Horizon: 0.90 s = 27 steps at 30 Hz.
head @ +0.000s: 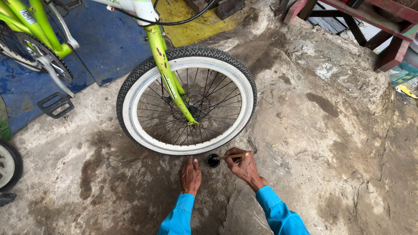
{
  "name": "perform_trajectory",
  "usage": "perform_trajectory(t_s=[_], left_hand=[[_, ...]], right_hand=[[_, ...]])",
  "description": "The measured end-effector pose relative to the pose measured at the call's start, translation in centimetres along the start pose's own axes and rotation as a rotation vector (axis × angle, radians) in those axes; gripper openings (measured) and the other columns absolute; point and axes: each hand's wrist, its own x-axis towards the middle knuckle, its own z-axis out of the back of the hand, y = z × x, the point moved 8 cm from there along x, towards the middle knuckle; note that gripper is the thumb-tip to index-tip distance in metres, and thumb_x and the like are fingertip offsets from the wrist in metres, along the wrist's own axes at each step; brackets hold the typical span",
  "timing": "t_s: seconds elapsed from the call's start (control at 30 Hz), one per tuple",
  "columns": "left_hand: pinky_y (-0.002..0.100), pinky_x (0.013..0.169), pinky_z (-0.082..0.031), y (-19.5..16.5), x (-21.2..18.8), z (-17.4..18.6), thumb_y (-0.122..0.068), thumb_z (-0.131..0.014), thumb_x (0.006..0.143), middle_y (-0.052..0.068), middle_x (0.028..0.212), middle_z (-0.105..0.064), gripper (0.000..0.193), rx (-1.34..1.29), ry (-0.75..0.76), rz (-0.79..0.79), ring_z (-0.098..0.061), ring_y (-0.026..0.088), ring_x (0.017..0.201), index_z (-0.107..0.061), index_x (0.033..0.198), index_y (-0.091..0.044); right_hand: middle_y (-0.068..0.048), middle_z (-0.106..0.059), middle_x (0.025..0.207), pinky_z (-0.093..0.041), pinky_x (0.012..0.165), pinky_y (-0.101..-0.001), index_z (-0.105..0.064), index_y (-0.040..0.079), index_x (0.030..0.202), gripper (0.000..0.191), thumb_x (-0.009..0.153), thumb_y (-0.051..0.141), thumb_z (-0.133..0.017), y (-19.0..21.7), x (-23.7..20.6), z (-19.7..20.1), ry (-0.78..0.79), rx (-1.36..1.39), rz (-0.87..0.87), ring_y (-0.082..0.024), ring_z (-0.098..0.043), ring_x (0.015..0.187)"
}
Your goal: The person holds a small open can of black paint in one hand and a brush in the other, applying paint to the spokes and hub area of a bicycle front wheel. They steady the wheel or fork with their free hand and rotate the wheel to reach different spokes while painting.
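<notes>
Concrete floor (pixel 331 143), stained and cracked, lies under everything we see. Our right hand (pixel 244 167) pinches a thin wooden stick (pixel 233 156) between thumb and fingers, the grip pressed together around it. The stick lies nearly level and points left, its tip reaching into a small round black pot (pixel 213 160) that stands on the floor just below the wheel. We cannot tell what the pot holds; the inside looks dark, perhaps glue or grease.

Our left hand (pixel 190 176) rests palm down on the floor just beside the pot, to its left, fingers loosely together and pointing toward the tyre, holding nothing. Both arms wear bright blue sleeves (pixel 274 213).

The wheel (pixel 187 100) stands upright directly ahead of the hands, with a black tyre, a white rim band and dark spokes. A lime green fork (pixel 167 74) runs down to its hub. To the left we see the crank and a black pedal (pixel 54 104) over a blue mat (pixel 109 43). Part of another wheel (pixel 8 165) shows at the left edge, and a red frame (pixel 392 39) stands at the upper right.
</notes>
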Motion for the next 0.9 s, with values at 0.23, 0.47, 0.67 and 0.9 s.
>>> perform_trajectory(t_s=[0.23,0.47,0.67,0.9], left_hand=[[0.05,0.113,-0.046,0.1,0.1,-0.3,-0.032,-0.048,0.106,0.021,0.148,-0.054,0.047,0.012,0.021,0.011,-0.051,0.04,0.135,-0.054,0.143,-0.004],[0.048,0.119,-0.039,0.0,-0.8,0.0,-0.035,-0.065,0.095,0.02,0.152,-0.049,0.062,0.076,0.139,0.121,-0.047,0.038,0.141,-0.049,0.147,-0.003],[0.046,0.122,-0.035,0.2,-1.2,-0.6,-0.038,-0.07,0.093,0.018,0.157,-0.044,0.07,0.098,0.239,0.186,-0.041,0.036,0.146,-0.045,0.15,-0.006],[0.046,0.124,-0.037,0.5,-1.2,-1.0,-0.042,-0.07,0.095,0.015,0.16,-0.044,0.076,0.172,0.382,0.28,-0.044,0.034,0.147,-0.04,0.156,-0.009]], right_hand=[[-0.013,-0.078,0.082,-0.053,0.052,-0.0284,-0.074,-0.002,0.104,0.022,0.096,0.016,-0.063,-1.7,0.2,1.8,-0.25,0.613,-0.044,-0.017,-0.072,0.064],[-0.016,-0.077,0.085,-0.053,0.055,-0.0292,-0.074,-0.007,0.108,0.026,0.099,0.016,-0.067,-1.3,0.7,3.9,-0.385,0.811,-0.003,-0.019,-0.073,0.07],[-0.015,-0.08,0.092,-0.056,0.056,-0.0288,-0.075,-0.002,0.116,0.032,0.098,0.023,-0.066,1.0,1.1,3.7,-0.385,0.717,0.071,-0.018,-0.076,0.074],[-0.015,-0.083,0.093,-0.059,0.058,-0.0297,-0.078,-0.002,0.113,0.038,0.096,0.031,-0.068,1.6,1.4,3.6,-0.379,0.591,0.035,-0.017,-0.078,0.075]])
